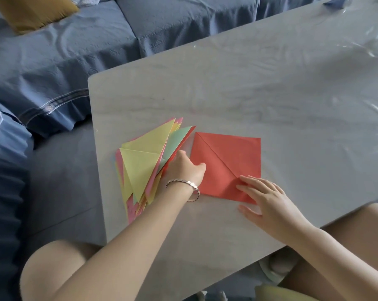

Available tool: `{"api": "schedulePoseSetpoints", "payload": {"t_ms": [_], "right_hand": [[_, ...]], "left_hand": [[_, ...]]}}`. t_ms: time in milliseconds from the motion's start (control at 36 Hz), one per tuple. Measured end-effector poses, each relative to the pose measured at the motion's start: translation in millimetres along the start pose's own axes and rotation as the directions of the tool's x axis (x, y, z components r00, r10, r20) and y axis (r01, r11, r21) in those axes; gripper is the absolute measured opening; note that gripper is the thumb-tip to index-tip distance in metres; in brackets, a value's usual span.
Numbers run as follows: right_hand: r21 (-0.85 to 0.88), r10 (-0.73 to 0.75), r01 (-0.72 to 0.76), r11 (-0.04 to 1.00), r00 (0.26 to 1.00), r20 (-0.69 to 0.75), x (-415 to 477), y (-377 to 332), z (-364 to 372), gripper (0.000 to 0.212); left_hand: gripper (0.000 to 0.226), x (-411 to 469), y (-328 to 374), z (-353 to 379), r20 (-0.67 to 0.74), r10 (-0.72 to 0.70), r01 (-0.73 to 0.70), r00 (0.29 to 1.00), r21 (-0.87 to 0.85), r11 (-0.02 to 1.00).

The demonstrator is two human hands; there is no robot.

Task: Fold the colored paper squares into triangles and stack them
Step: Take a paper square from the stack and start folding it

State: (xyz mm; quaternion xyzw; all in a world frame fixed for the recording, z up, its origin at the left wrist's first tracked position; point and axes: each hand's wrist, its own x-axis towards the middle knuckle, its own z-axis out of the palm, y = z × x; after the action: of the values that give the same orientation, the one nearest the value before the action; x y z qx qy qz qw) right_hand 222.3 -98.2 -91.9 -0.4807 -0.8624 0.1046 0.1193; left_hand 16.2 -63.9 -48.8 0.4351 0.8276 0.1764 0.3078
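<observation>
Many folded triangles [140, 166] already lie in a loose, fanned pile at the left side of the surface [270, 94]. Most are yellow, with green, pink and red ones showing underneath, and their edges are not lined up. Just to the right of this pile, almost touching it, one red paper square [231, 153] lies flat and is not yet a triangle. A diagonal line runs across it from the far left corner toward the near corner, so I judge that a crease is there but the sheet is open at this moment. The right hand [268, 203] is spread open, and its straight fingers [249, 181] press on the near corner of the red square. The left hand [183, 170], with a bracelet [183, 183] on the wrist, sits between the pile and the red square. Its thumb [200, 167] rests on the left edge of the red sheet, but its fingers are hidden toward the pile, so I cannot tell whether it grips something. No other flat squares are visible on the surface, so it seems that the task is near its end. What is left, in my judgement, is to fold this red sheet into a triangle, put it on the pile, and perhaps make the pile more tidy. Behind the surface is a blue sofa [75, 51].
</observation>
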Motion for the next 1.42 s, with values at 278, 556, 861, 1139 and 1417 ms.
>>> {"api": "schedulePoseSetpoints", "payload": {"t_ms": [278, 556, 861, 1139, 1417], "right_hand": [[0.014, -0.006, 0.006, 1.000, 0.999, -0.039, -2.4, -0.4, 5.7, 0.042], [-0.014, -0.050, 0.049, 0.999, 0.996, -0.078, 0.2, 1.4, 7.1, 0.046], [-0.011, -0.084, 0.083, 0.996, 0.987, -0.140, 0.3, 2.2, 8.0, 0.040], [0.014, -0.057, 0.060, 0.998, 0.983, -0.174, 2.2, -3.0, 6.4, 0.049], [0.060, -0.116, 0.138, 0.989, 0.953, -0.281, 18.0, 8.7, -6.9, 0.068]], "left_hand": [[0.048, 3.1, 10.7, 0.5, 0.034, -0.024, 0.023, 0.999, 0.026, 0.999], [0.054, 2.8, 15.4, 3.4, 0.133, -0.035, 0.051, 0.991, -0.118, 0.992], [0.057, -0.1, 35.6, 5.3, 0.115, 0.056, -0.008, 0.992, -0.383, 0.924], [0.020, 9.0, 30.2, -8.7, -0.008, 0.161, -0.160, 0.987, -0.185, 0.970], [0.015, 15.9, 12.5, -45.7, 0.130, 0.063, -0.004, 0.989, -0.409, 0.913]]}}
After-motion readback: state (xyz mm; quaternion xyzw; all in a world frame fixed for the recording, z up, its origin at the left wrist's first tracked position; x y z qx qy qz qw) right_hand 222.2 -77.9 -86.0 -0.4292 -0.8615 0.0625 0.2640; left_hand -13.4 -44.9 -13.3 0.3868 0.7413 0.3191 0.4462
